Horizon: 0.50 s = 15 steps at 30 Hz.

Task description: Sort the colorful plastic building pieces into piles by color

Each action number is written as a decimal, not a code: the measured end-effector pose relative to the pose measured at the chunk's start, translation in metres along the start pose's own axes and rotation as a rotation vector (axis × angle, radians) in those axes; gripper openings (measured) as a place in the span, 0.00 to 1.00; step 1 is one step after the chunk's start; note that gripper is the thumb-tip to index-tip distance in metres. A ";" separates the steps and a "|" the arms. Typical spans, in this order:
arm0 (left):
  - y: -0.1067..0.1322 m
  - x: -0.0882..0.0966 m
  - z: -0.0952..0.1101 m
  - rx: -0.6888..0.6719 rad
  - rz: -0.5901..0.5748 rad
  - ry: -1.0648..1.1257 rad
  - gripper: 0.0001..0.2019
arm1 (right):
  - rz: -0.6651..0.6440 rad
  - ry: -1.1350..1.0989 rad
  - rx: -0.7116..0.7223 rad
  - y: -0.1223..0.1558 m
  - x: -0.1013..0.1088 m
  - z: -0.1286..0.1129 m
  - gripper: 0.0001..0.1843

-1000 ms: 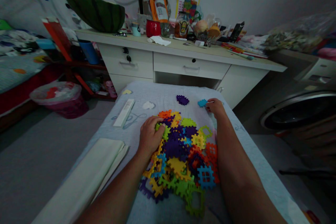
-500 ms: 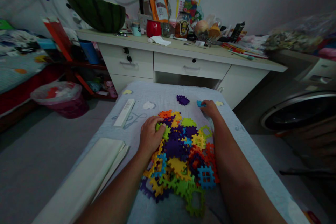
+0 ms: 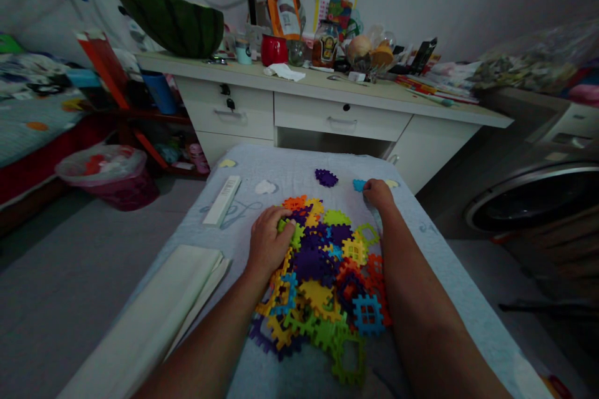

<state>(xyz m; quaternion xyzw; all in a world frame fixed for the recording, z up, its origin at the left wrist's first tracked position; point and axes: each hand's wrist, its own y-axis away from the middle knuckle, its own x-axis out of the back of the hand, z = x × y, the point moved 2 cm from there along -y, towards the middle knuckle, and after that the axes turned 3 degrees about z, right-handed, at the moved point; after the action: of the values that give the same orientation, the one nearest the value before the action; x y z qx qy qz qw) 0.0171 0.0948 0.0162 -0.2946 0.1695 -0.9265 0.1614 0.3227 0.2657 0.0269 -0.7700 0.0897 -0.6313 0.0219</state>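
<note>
A heap of colourful interlocking plastic tiles (image 3: 327, 274) lies on a light blue cloth-covered table (image 3: 290, 168). My left hand (image 3: 269, 240) rests curled on the heap's left edge, fingers closed over a green tile (image 3: 294, 234). My right hand (image 3: 378, 194) reaches past the heap to the far right, with its fingertips pinched on a small blue tile (image 3: 359, 185). A purple tile (image 3: 326, 177) lies by itself to the left of the blue one.
A white flat box (image 3: 221, 201) and folded cream cloth (image 3: 154, 318) lie on the table's left. A cluttered white desk (image 3: 327, 106) with drawers stands behind. On the floor at left sits a pink bin (image 3: 110, 176). A washing machine (image 3: 533, 199) is at right.
My right hand shifted slightly left and nearer with the blue tile, which is now partly covered by the fingers. My left hand stayed on the heap.
</note>
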 end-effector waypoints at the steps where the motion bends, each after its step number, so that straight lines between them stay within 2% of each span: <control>1: 0.000 0.000 0.000 0.001 -0.002 0.000 0.10 | -0.006 0.007 -0.010 0.001 0.001 0.000 0.14; 5: 0.000 0.000 0.000 0.004 0.004 -0.003 0.10 | -0.013 0.007 -0.033 0.003 0.006 -0.003 0.15; 9: 0.001 0.000 0.000 0.005 0.006 -0.006 0.10 | 0.040 -0.092 0.009 0.004 0.024 -0.017 0.12; 12: 0.001 0.000 0.000 0.005 0.003 -0.006 0.10 | 0.012 -0.307 0.174 0.010 0.044 -0.041 0.09; 15: 0.001 0.000 0.001 0.008 -0.001 -0.005 0.10 | -0.163 -0.510 0.418 0.026 0.058 -0.075 0.09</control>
<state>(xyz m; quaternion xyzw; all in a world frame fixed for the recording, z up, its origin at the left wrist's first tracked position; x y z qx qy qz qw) 0.0177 0.0944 0.0163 -0.2967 0.1654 -0.9264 0.1623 0.2575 0.2368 0.0949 -0.8866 -0.1119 -0.4228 0.1507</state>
